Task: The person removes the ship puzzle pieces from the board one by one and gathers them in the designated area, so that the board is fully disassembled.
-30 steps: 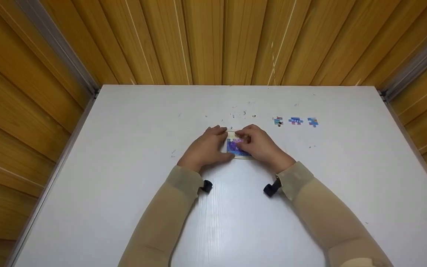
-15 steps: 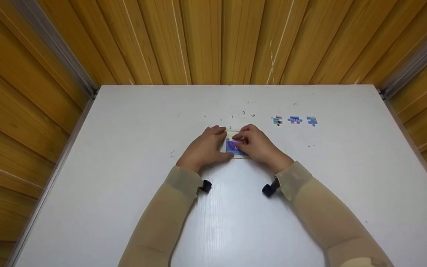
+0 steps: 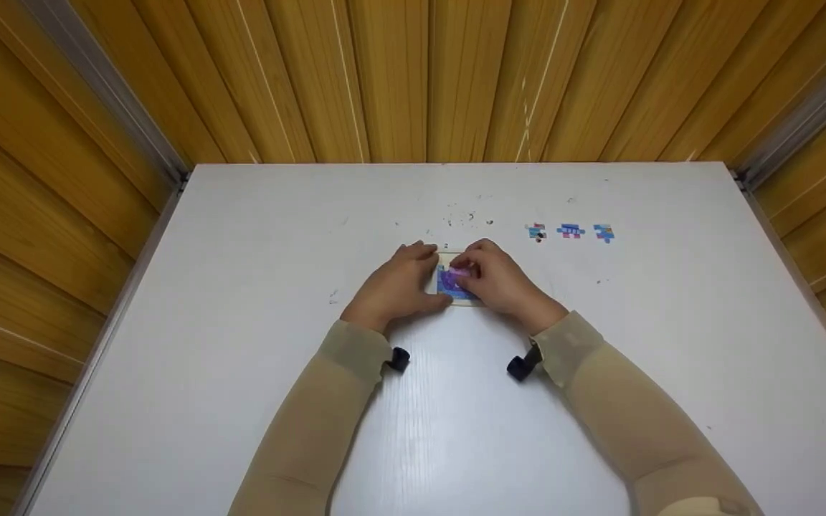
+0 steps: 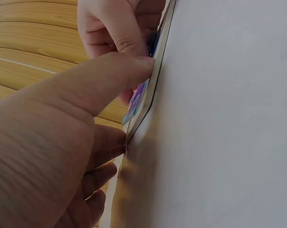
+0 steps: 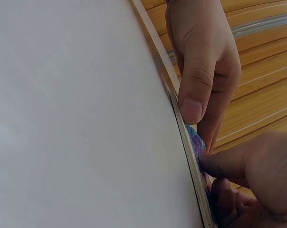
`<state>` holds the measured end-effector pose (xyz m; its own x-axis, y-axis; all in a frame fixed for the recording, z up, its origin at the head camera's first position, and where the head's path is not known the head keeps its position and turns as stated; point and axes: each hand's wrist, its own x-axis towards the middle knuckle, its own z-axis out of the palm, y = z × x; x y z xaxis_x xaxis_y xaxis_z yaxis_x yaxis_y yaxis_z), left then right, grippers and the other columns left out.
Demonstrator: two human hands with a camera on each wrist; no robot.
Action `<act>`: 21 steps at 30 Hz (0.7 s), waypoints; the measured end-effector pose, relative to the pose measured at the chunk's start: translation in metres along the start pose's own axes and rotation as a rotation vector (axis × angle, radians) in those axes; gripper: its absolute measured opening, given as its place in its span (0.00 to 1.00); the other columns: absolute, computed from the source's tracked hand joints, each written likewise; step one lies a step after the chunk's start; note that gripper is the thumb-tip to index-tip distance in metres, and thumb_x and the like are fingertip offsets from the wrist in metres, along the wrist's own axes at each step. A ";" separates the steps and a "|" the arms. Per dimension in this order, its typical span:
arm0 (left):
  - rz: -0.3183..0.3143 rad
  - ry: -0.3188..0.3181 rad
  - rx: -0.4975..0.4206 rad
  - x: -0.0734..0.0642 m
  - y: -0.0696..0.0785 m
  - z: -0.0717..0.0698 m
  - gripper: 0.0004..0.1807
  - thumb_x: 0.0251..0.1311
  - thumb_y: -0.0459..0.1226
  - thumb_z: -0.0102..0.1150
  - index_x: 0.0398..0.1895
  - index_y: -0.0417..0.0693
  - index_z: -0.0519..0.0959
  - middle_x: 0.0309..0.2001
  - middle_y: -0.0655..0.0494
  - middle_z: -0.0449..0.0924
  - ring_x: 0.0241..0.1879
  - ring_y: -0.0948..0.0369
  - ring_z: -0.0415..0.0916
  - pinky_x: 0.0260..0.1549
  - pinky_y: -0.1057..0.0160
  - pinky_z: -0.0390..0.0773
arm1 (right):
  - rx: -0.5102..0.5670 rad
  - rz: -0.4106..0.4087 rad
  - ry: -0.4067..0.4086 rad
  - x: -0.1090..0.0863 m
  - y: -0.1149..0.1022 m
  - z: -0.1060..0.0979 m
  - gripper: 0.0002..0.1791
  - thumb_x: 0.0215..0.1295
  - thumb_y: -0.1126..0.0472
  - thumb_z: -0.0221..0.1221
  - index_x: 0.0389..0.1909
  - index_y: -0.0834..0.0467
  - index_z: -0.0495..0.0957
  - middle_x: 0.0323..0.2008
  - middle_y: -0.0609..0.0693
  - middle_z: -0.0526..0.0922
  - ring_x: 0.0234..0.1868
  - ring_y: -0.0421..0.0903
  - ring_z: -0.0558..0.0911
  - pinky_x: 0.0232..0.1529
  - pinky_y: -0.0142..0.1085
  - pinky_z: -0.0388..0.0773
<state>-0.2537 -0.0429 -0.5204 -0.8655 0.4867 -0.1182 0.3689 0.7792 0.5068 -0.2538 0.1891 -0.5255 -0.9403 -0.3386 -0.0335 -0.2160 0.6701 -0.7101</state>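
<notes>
A small pale-framed puzzle board [image 3: 444, 259] lies on the table, its lower part filled with blue and purple picture pieces [image 3: 446, 284]. My left hand [image 3: 399, 285] grips the board's left side, the thumb at the near edge and the fingers at the far edge. In the left wrist view, that thumb presses on the board's rim [image 4: 155, 76]. My right hand [image 3: 502, 281] reaches over from the right, its thumb and fingers pinching a pink-purple puzzle piece [image 3: 460, 272] low over the board. In the right wrist view, curled fingers largely hide this piece.
Three loose puzzle pieces lie in a row at the right: one multicoloured [image 3: 536, 232], one blue and pink [image 3: 571, 231], one blue and orange [image 3: 604, 233]. Small dark marks [image 3: 470, 216] dot the white table [image 3: 277, 236] beyond the board. Wood-look panels [image 3: 399, 79] rise behind.
My right fingertips have shifted very slightly left over the board with the puzzle piece. The left hand keeps its hold, and the loose pieces stay in place.
</notes>
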 end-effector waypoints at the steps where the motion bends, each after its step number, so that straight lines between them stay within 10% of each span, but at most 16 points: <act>1: 0.001 0.001 0.000 0.000 0.000 0.000 0.50 0.69 0.59 0.74 0.87 0.43 0.69 0.90 0.52 0.64 0.92 0.45 0.54 0.91 0.48 0.61 | 0.004 0.000 0.002 0.000 0.000 0.000 0.15 0.78 0.63 0.68 0.60 0.61 0.89 0.61 0.60 0.80 0.49 0.50 0.80 0.54 0.42 0.77; 21: -0.023 -0.012 -0.019 0.000 0.001 0.000 0.49 0.70 0.57 0.74 0.87 0.45 0.69 0.90 0.52 0.62 0.93 0.46 0.52 0.92 0.50 0.58 | 0.072 -0.022 0.000 -0.004 0.002 0.000 0.16 0.79 0.67 0.67 0.63 0.60 0.88 0.54 0.58 0.89 0.52 0.53 0.84 0.56 0.43 0.80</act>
<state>-0.2528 -0.0419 -0.5198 -0.8697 0.4731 -0.1404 0.3418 0.7827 0.5201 -0.2501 0.1920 -0.5270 -0.9355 -0.3528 -0.0167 -0.2177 0.6134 -0.7592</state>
